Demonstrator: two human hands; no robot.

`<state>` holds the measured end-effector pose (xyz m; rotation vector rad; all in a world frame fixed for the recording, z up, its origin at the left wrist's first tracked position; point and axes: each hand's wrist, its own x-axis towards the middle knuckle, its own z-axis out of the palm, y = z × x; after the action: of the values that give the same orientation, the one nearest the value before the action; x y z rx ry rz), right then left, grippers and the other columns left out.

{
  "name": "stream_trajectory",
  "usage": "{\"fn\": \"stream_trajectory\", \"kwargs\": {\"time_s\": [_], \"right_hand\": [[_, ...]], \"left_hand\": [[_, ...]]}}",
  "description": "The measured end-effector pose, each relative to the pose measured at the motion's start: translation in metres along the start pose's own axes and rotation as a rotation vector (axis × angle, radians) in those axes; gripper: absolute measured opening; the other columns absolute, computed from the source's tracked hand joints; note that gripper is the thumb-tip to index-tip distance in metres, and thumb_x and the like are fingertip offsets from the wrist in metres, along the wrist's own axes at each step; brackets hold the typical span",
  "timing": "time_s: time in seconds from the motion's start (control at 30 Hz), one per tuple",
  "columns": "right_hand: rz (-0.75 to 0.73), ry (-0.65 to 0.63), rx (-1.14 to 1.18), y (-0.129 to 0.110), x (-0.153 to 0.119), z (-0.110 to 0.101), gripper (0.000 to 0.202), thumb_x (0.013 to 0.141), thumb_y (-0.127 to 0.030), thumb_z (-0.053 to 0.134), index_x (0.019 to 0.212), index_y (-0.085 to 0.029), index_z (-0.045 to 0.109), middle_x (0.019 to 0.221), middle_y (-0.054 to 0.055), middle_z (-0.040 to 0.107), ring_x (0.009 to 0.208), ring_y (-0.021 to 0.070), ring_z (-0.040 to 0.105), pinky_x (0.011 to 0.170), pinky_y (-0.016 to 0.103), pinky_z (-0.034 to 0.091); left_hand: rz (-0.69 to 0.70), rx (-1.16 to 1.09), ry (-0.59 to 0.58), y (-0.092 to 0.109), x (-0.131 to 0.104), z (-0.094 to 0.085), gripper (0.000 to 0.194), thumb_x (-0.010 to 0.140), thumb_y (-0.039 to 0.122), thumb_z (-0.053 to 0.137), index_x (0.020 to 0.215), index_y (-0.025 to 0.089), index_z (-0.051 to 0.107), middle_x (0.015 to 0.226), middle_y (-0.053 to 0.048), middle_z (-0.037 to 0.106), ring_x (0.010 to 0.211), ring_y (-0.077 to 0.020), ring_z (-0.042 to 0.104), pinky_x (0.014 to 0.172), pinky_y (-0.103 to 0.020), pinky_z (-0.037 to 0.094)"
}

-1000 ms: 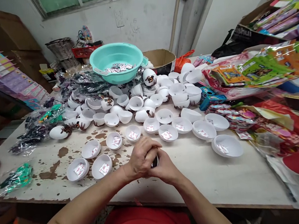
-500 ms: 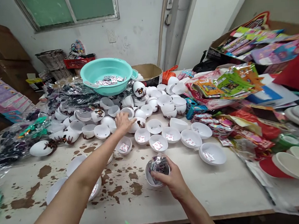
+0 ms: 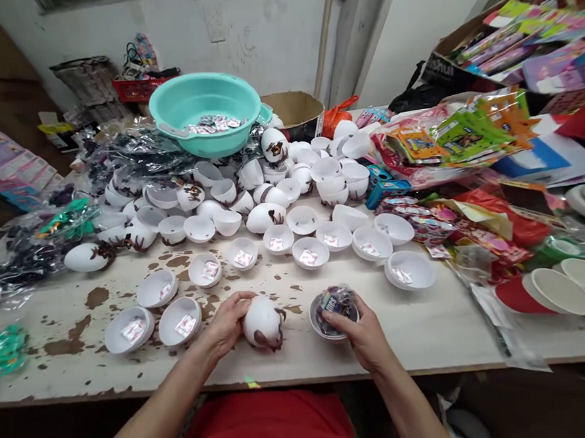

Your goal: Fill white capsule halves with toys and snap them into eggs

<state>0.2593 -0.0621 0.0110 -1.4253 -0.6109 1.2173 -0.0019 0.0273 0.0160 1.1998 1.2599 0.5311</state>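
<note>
Has drawn the left hand (image 3: 230, 325) back from the far heap of egg shells (image 3: 235, 196), bringing a white egg-shaped shell (image 3: 262, 324) with brown claw markings to 7 o'clock, close to the near edge of the table (image 3: 429, 316). Clenches the left grip on its side, rounded surface up; cannot tell if whole or half. Keeps the right hand (image 3: 366, 330) at 5 o'clock, grip closed round a white bowl-shaped shell half (image 3: 325, 333), thumb pressing a clear bag with dark contents (image 3: 337, 302) inside it. Holds the two pieces apart, with bare tabletop between. Has, in an uneven band from 8 o'clock across to 4 o'clock, other white shell halves (image 3: 156, 288) sitting open side up, many holding small white-and-pink sachets (image 3: 186, 325). Has the heap beyond them, mostly toward 11 and 12 o'clock, and behind it a turquoise basin (image 3: 207, 145) of similar sachets. Has green and orange snack packets (image 3: 466, 130) at 2 o'clock, red-and-white paper cups (image 3: 523, 293) at 4 o'clock, and a clear bag of green pieces (image 3: 4, 352) at 8 o'clock.
</note>
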Motion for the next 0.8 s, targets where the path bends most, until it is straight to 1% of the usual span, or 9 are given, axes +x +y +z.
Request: {"fn": "stream_trajectory", "kwargs": {"time_s": [0.1,0.2,0.3,0.37,0.47,0.6,0.67,0.73,0.8], "right_hand": [[0.001,-0.019,-0.026,-0.002,-0.005,0.005,0.062,0.059,-0.041,0.089,0.11,-0.019,0.062,0.096,0.006,0.071,0.089,0.0267,0.064,0.082,0.036,0.051],[-0.024,-0.052,-0.083,-0.001,-0.008,0.011,0.059,0.06,-0.043,0.088,0.107,-0.019,0.062,0.094,0.006,0.071,0.087,0.0264,0.064,0.081,0.037,0.051],[-0.086,-0.081,-0.181,-0.003,-0.01,0.017,0.054,0.061,-0.044,0.085,0.103,-0.018,0.062,0.091,0.006,0.071,0.086,0.0273,0.064,0.082,0.039,0.051],[-0.13,-0.097,-0.258,-0.006,-0.012,0.02,0.052,0.062,-0.042,0.083,0.103,-0.018,0.063,0.094,0.006,0.071,0.089,0.0277,0.064,0.085,0.04,0.05],[-0.165,-0.118,-0.366,-0.011,-0.017,0.022,0.048,0.064,-0.035,0.078,0.107,-0.018,0.063,0.1,0.006,0.07,0.094,0.0278,0.064,0.089,0.04,0.049],[-0.237,-0.179,-0.508,-0.011,-0.021,0.032,0.042,0.063,-0.024,0.073,0.104,-0.02,0.065,0.103,0.005,0.068,0.096,0.0273,0.063,0.089,0.04,0.049],[-0.199,-0.238,-0.525,-0.009,-0.023,0.042,0.044,0.061,-0.022,0.074,0.104,-0.021,0.064,0.1,0.004,0.068,0.09,0.027,0.064,0.077,0.037,0.054],[-0.087,-0.313,-0.48,-0.009,-0.025,0.051,0.046,0.061,-0.025,0.076,0.105,-0.022,0.062,0.096,0.004,0.069,0.078,0.0256,0.065,0.059,0.031,0.054],[0.001,-0.38,-0.405,-0.014,-0.024,0.054,0.049,0.062,-0.027,0.077,0.108,-0.022,0.059,0.094,0.003,0.069,0.072,0.0239,0.064,0.05,0.028,0.051]], "left_hand": [[0.075,0.115,0.15,-0.003,-0.006,0.002,0.049,0.083,0.059,0.053,0.11,0.018,0.059,0.109,-0.012,0.063,0.108,-0.0301,0.058,0.096,-0.049,0.046],[0.258,0.489,0.143,0.011,-0.014,0.009,0.063,0.073,0.053,0.07,0.129,0.028,0.055,0.139,-0.011,0.048,0.133,-0.0352,0.039,0.112,-0.052,0.03],[0.264,0.999,0.041,0.016,-0.019,0.023,0.081,0.067,0.041,0.078,0.141,0.035,0.044,0.138,-0.014,0.048,0.126,-0.0404,0.046,0.1,-0.055,0.041],[0.209,1.105,0.057,0.016,-0.019,0.027,0.076,0.071,0.032,0.073,0.141,0.032,0.043,0.129,-0.015,0.053,0.116,-0.0385,0.054,0.092,-0.05,0.047],[0.227,0.871,0.104,0.027,-0.023,0.021,0.068,0.072,0.028,0.067,0.136,0.027,0.044,0.124,-0.012,0.055,0.106,-0.0307,0.06,0.09,-0.043,0.049],[0.256,0.402,-0.093,0.063,-0.041,0.012,0.065,0.071,0.027,0.069,0.13,0.028,0.043,0.104,-0.002,0.063,0.086,-0.0194,0.063,0.078,-0.031,0.053],[0.344,0.397,-0.199,0.078,-0.047,0.017,0.066,0.066,0.025,0.073,0.127,0.03,0.047,0.11,-0.001,0.061,0.09,-0.0192,0.061,0.081,-0.03,0.051],[0.416,0.466,-0.257,0.083,-0.047,0.025,0.066,0.062,0.024,0.076,0.123,0.03,0.052,0.115,-0.001,0.059,0.095,-0.0202,0.059,0.084,-0.032,0.05],[0.388,0.481,-0.296,0.081,-0.041,0.029,0.063,0.061,0.025,0.076,0.12,0.028,0.053,0.107,-0.001,0.06,0.088,-0.0192,0.058,0.078,-0.031,0.05]]}}
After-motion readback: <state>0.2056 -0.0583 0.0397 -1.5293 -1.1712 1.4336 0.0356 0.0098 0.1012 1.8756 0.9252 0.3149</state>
